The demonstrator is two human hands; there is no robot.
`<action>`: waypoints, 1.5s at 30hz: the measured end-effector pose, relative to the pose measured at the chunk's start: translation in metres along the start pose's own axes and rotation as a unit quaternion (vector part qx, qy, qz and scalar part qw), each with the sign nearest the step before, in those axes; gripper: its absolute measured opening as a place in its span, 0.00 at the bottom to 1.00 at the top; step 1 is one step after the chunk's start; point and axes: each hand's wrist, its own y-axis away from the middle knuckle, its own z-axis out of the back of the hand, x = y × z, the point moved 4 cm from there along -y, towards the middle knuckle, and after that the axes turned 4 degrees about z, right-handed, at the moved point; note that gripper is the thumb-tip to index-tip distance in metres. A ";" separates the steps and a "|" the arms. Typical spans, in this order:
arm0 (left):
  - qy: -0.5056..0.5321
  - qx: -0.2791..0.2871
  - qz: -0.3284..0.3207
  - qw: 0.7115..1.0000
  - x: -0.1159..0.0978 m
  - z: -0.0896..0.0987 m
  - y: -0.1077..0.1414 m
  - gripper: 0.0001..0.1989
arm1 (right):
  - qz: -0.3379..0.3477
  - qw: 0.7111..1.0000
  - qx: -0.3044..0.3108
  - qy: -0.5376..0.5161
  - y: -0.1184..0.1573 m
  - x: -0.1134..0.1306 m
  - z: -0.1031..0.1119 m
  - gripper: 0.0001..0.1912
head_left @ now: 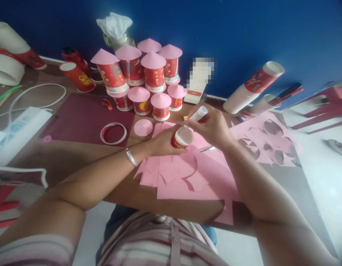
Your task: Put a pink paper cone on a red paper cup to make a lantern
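Lettering first: I see gold characters running down the red cups grouped toward the table's far edge, but they are too small and soft for me to read. One in the front row carries a round gold emblem, and the taller red cup to their left wears a gold design too, just as unreadable. The upright pale slab by the far edge is scrambled into blocks above a red bar, so no words there.

Now to the middle of the table, where I've got the small cup, raised just over the pink paper. It's red-sided with a few gold marks, tilted so that its round, cream-white end faces up toward my camera. The left hand grips it, wrapped around its side; the forearm comes in from the near left, a silver bracelet at the wrist.

Over on the other side, the right hand pinches a white tube, slanted just above the cup, wrist bent inward, forearm angling up from the near right. I can't make out any brand on that tube. Pink cones top the grouped cups.
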 end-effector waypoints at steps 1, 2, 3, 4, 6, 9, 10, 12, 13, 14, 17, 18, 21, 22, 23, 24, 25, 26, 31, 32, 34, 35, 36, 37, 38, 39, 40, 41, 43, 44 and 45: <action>0.004 0.002 0.005 1.000 0.000 0.000 0.000 0.21 | 0.005 1.000 0.004 0.003 0.000 0.001 -0.001 0.16; 0.006 0.002 0.009 1.000 0.001 0.000 0.000 0.21 | 0.009 1.000 0.006 0.007 0.001 0.002 -0.002 0.16; 0.007 0.001 0.011 1.000 0.002 0.000 0.000 0.21 | 0.013 1.000 0.006 0.010 0.001 0.002 -0.003 0.16; 0.006 0.000 0.011 1.000 0.002 0.000 0.000 0.22 | 0.016 1.000 0.006 0.013 0.000 0.002 -0.004 0.15; 0.004 0.001 0.010 1.000 0.004 -0.001 0.000 0.23 | 0.019 1.000 0.005 0.016 0.000 0.002 -0.006 0.14; -0.002 -0.003 0.012 1.000 0.007 -0.001 0.000 0.25 | 0.023 1.000 0.006 0.020 -0.002 0.001 -0.008 0.13; -0.005 -0.004 0.013 1.000 0.008 -0.001 0.000 0.25 | 0.025 0.999 0.006 0.022 -0.002 0.001 -0.008 0.13; -0.011 -0.004 0.015 1.000 0.008 -0.001 0.000 0.25 | 0.032 0.999 0.003 0.022 -0.003 0.001 -0.010 0.13; -0.014 -0.003 0.015 1.000 0.008 -0.002 0.000 0.25 | 0.035 0.999 0.001 0.021 -0.004 0.000 -0.011 0.13; -0.016 -0.001 0.015 1.000 0.007 -0.002 0.000 0.24 | 0.039 0.999 -0.001 0.019 -0.004 -0.001 -0.012 0.13; -0.017 -0.001 0.011 1.000 0.004 -0.001 0.000 0.25 | 0.049 0.999 -0.007 0.013 -0.004 -0.003 -0.012 0.14; -0.017 -0.001 0.010 1.000 0.003 -0.001 0.000 0.25 | 0.050 0.999 -0.009 0.009 -0.003 -0.003 -0.011 0.14; -0.017 0.003 0.017 1.000 0.001 0.000 0.000 0.21 | 0.050 0.999 -0.015 -0.015 -0.002 -0.001 -0.005 0.13; -0.016 0.004 0.019 1.000 0.001 0.000 0.001 0.20 | 0.051 0.998 -0.012 -0.024 -0.001 0.001 -0.003 0.14; -0.015 0.006 0.020 1.000 0.002 0.000 0.001 0.20 | 0.054 0.998 -0.006 -0.031 -0.001 0.002 -0.002 0.14; -0.012 0.008 0.020 1.000 0.003 -0.001 0.001 0.21 | 0.059 0.998 0.000 -0.033 0.000 0.004 -0.002 0.14; -0.008 0.009 0.018 1.000 0.004 -0.002 0.001 0.22 | 0.063 0.997 0.006 -0.032 0.000 0.005 -0.002 0.14; -0.003 0.010 0.017 1.000 0.006 -0.002 0.001 0.23 | 0.068 0.997 0.012 -0.027 0.000 0.007 -0.003 0.15; 0.015 0.011 0.011 1.000 0.010 -0.005 0.000 0.19 | 0.079 0.997 0.018 0.000 0.000 0.009 -0.010 0.14; 0.018 0.009 0.009 1.000 0.010 -0.005 0.000 0.20 | 0.080 0.997 0.017 0.001 0.000 0.009 -0.011 0.13; 0.018 0.010 0.011 1.000 0.009 -0.005 -0.001 0.22 | 0.080 0.997 0.011 -0.001 -0.001 0.008 -0.013 0.13; 0.015 0.012 0.013 1.000 0.009 -0.005 -0.001 0.23 | 0.080 0.997 0.008 -0.003 -0.001 0.007 -0.014 0.13; 0.011 0.013 0.017 1.000 0.009 -0.005 -0.001 0.24 | 0.080 0.997 0.004 -0.004 -0.002 0.006 -0.015 0.13; 0.007 0.015 0.020 1.000 0.008 -0.004 -0.001 0.25 | 0.080 0.997 -0.001 -0.005 -0.002 0.006 -0.015 0.13; 0.004 0.017 0.021 1.000 0.008 -0.004 -0.001 0.25 | 0.079 0.997 -0.004 -0.007 -0.002 0.005 -0.016 0.13; 0.002 0.018 0.022 1.000 0.007 -0.004 0.000 0.25 | 0.078 0.997 -0.008 -0.011 -0.002 0.004 -0.015 0.13; -0.001 0.018 0.021 1.000 0.007 -0.004 0.000 0.25 | 0.075 0.997 -0.012 -0.017 -0.001 0.004 -0.014 0.13; -0.004 0.016 0.021 1.000 0.007 -0.004 0.000 0.25 | 0.070 0.997 -0.017 -0.025 -0.001 0.004 -0.012 0.12; -0.007 0.013 0.017 1.000 0.007 -0.003 0.000 0.23 | 0.063 0.997 -0.023 -0.041 0.000 0.004 -0.007 0.12; -0.006 0.013 0.014 1.000 0.008 -0.004 0.000 0.22 | 0.064 0.997 -0.020 -0.048 0.001 0.005 -0.005 0.12; -0.003 0.015 0.011 1.000 0.008 -0.004 0.000 0.21 | 0.068 0.996 -0.013 -0.053 0.002 0.007 -0.003 0.12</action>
